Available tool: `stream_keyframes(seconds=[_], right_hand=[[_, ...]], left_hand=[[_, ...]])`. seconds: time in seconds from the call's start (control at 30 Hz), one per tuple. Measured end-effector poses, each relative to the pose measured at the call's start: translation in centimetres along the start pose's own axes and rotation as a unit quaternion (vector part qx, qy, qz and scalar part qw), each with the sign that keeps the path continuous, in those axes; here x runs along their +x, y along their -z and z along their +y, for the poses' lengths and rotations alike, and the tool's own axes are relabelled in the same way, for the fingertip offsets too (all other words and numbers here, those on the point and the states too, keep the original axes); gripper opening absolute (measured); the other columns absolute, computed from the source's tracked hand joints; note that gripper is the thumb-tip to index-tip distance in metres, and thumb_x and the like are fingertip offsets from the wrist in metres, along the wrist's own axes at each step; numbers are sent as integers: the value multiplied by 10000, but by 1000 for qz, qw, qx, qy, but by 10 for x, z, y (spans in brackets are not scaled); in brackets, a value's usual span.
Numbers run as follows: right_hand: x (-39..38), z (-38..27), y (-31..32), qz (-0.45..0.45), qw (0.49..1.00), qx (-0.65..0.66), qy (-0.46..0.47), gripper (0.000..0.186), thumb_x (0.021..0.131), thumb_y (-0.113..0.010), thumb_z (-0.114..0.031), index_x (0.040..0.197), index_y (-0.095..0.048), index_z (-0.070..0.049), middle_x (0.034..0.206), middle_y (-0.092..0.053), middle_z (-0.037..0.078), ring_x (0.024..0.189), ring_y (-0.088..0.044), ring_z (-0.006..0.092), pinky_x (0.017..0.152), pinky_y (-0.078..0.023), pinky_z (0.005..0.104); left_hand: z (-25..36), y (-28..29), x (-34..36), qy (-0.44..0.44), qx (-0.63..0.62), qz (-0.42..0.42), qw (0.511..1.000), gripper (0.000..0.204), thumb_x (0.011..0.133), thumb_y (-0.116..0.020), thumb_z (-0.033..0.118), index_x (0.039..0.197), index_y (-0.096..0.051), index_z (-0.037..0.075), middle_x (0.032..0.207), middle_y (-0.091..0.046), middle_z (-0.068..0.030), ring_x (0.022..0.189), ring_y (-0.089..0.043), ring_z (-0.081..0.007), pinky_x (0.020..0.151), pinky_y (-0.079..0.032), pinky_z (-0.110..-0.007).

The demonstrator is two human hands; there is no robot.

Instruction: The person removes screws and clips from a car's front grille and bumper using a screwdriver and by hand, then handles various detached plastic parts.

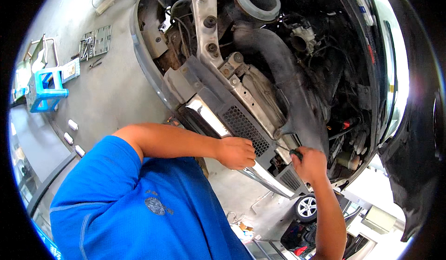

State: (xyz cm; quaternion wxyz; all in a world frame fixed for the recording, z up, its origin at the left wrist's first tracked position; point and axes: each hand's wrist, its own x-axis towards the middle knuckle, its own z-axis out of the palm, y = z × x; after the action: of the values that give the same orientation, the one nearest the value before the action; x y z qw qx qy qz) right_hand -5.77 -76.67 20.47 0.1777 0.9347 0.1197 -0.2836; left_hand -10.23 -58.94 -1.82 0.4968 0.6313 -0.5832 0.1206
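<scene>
My left hand (236, 152) is closed over the edge of the front grille, on its chrome trim (207, 116). A black honeycomb panel (246, 129) lies right beside its fingers. My right hand (310, 164) grips the dark handle of a screwdriver (296, 154). Its thin shaft points left toward the edge of the black panel; the tip is too small to make out. Behind the hands runs a bare metal crossbar (253, 103) of the car front. A wide black air duct (297, 92) curves down close to my right hand.
The engine bay surrounds the duct, with a round-topped air filter housing (262, 2) at the far side. On the floor to the left are a tool case (95, 43), pliers (95, 63) and a blue stool (46, 89). A wheel (306, 207) shows at the lower right.
</scene>
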Motion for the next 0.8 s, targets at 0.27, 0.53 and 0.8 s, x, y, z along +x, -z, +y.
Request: stream_keyframes(seconds=[0.27, 0.53, 0.8], right_hand=[[-50, 11, 29, 95, 981, 118, -125, 344, 812, -630, -340, 970, -678, -38, 898, -662, 197, 855, -628, 381, 756, -488, 434], [-120, -51, -152, 192, 678, 671, -232, 429, 857, -652, -295, 1149, -596, 15, 837, -640, 43, 723, -533, 118, 687, -446, 258], [-153, -249, -317, 24, 502, 854, -138, 394, 858, -650, -244, 1140, -577, 21, 822, -622, 52, 671, -530, 106, 607, -433, 243]], left_hand=[[20, 36, 12, 42, -19, -8, 999, 76, 781, -598, 151, 820, -589, 87, 766, -555, -66, 785, -564, -253, 733, -439, -378], [64, 113, -49, 278, 0, 76, 958, 108, 759, -648, 93, 862, -654, 59, 797, -652, -111, 732, -628, -306, 658, -496, -394], [134, 153, -60, 385, 16, 17, 922, 138, 802, -604, 110, 914, -647, 41, 873, -664, -124, 773, -648, -282, 683, -508, -367]])
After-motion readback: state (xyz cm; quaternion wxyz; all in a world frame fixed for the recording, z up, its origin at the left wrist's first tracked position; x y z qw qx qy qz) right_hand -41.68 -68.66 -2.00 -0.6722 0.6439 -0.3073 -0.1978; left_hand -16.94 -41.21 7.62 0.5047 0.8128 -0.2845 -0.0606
